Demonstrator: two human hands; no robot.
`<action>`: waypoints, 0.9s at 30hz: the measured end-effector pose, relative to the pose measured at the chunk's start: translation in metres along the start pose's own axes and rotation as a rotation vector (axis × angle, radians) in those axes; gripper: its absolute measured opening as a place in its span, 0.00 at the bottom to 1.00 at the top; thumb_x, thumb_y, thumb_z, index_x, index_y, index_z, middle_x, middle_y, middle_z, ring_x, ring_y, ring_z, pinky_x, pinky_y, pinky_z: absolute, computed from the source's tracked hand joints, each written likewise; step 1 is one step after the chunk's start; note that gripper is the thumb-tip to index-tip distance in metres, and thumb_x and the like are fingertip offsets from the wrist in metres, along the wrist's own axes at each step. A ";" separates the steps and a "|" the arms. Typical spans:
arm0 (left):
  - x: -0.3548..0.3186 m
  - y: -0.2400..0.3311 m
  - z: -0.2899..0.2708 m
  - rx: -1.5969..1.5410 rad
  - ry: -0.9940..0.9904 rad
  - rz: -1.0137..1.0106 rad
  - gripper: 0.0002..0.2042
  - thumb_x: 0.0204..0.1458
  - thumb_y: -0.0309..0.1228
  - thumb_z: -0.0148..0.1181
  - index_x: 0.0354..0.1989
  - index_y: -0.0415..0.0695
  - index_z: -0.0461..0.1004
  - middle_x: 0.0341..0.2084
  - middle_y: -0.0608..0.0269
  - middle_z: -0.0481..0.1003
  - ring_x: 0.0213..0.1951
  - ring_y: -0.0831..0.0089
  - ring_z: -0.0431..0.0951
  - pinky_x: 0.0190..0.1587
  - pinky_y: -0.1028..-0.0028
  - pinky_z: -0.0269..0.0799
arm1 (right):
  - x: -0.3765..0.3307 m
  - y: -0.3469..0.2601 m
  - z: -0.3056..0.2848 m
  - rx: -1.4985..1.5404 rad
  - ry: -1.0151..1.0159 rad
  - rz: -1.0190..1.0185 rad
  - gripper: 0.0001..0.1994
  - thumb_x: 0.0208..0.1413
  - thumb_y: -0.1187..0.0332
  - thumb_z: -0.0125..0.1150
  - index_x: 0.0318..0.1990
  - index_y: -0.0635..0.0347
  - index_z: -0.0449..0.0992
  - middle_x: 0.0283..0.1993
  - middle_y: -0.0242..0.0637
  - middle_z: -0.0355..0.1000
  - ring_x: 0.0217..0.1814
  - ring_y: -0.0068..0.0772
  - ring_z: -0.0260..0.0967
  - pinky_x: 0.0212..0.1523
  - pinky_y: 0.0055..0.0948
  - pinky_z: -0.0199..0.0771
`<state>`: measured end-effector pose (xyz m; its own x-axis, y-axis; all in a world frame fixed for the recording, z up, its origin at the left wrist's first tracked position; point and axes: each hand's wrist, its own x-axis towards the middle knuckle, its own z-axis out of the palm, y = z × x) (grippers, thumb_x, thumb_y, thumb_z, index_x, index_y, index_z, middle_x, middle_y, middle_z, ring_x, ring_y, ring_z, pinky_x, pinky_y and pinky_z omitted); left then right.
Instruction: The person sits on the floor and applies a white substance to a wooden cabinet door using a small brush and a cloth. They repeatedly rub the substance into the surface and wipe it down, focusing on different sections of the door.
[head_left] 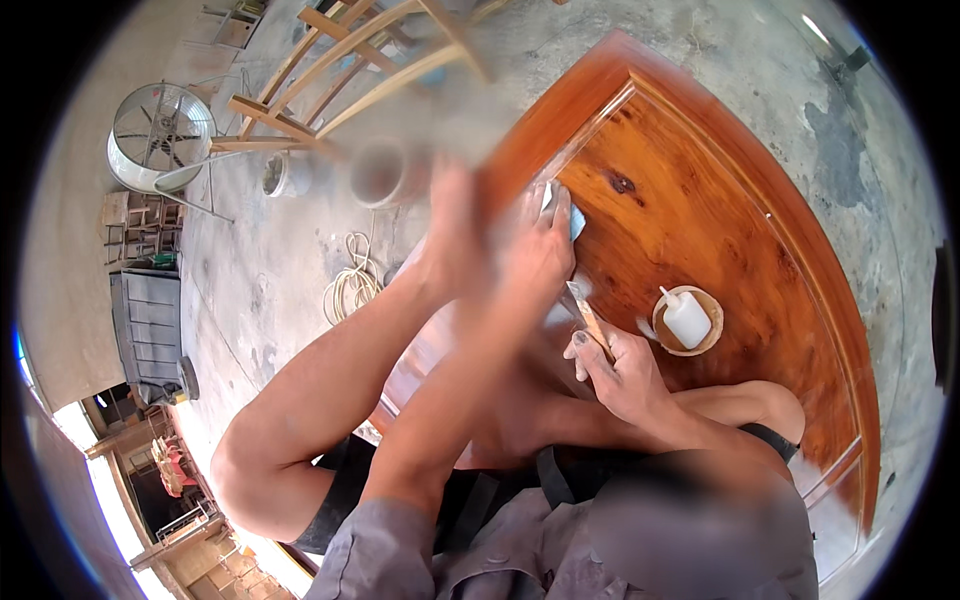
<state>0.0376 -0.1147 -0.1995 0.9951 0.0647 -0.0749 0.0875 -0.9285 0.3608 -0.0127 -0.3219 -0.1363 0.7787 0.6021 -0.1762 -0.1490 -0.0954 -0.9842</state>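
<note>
A reddish-brown varnished wooden panel (700,235) with a raised, curved border lies in front of me. My left hand (545,250) reaches to its left inner edge, fingers stretched forward and pressing a small pale-blue sheet (577,222) against the wood. Most of that sheet is hidden under the fingers. Closer to me, my right hand (625,378) is closed round the wooden handle of a putty knife (592,322). Its narrow greyish blade points up and left, towards my left wrist. Right of the knife, a round bowl (712,306) holds a white squeeze bottle (687,320) with a nozzle.
My bent legs flank the work, one foot (455,230) blurred by the panel's left edge. Beyond it on the concrete floor are a coiled cable (352,280), a bucket (385,172), a whitish pot (288,175), a wooden frame (350,75) and a large fan (160,137).
</note>
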 end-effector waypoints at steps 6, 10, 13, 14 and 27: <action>-0.025 -0.016 0.012 0.120 0.280 0.183 0.33 0.54 0.19 0.54 0.72 0.33 0.62 0.42 0.37 0.80 0.61 0.38 0.74 0.67 0.52 0.67 | -0.003 -0.004 -0.007 -0.044 0.022 0.020 0.15 0.73 0.62 0.54 0.40 0.66 0.78 0.25 0.35 0.73 0.26 0.24 0.70 0.31 0.29 0.70; -0.004 -0.007 0.007 0.042 0.125 0.097 0.30 0.56 0.18 0.54 0.70 0.31 0.65 0.47 0.33 0.80 0.66 0.38 0.71 0.72 0.52 0.64 | -0.007 0.002 0.006 -0.092 -0.047 0.003 0.15 0.73 0.63 0.54 0.40 0.66 0.79 0.25 0.35 0.73 0.27 0.23 0.70 0.31 0.29 0.71; -0.032 -0.023 0.026 0.078 0.231 0.093 0.29 0.56 0.20 0.53 0.69 0.31 0.65 0.45 0.35 0.80 0.61 0.35 0.73 0.66 0.50 0.67 | -0.004 -0.004 -0.008 -0.094 -0.025 0.034 0.14 0.73 0.63 0.54 0.40 0.66 0.79 0.25 0.34 0.74 0.27 0.24 0.70 0.31 0.29 0.71; -0.028 -0.018 0.027 0.058 0.189 0.053 0.29 0.56 0.20 0.53 0.70 0.30 0.65 0.47 0.36 0.80 0.61 0.35 0.73 0.66 0.50 0.68 | -0.003 -0.002 -0.008 -0.089 -0.007 0.025 0.14 0.73 0.64 0.54 0.40 0.66 0.79 0.25 0.35 0.74 0.27 0.24 0.71 0.31 0.29 0.71; 0.026 0.018 0.021 0.072 0.178 0.091 0.33 0.53 0.19 0.53 0.72 0.28 0.61 0.51 0.33 0.78 0.68 0.37 0.67 0.73 0.52 0.61 | 0.000 -0.019 -0.004 -0.070 0.044 -0.061 0.15 0.74 0.63 0.53 0.39 0.66 0.79 0.24 0.33 0.73 0.26 0.22 0.69 0.30 0.27 0.69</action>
<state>0.0641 -0.1372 -0.2147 0.9917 0.0368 0.1230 -0.0005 -0.9570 0.2902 -0.0076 -0.3233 -0.1173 0.8112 0.5734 -0.1150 -0.0588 -0.1156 -0.9915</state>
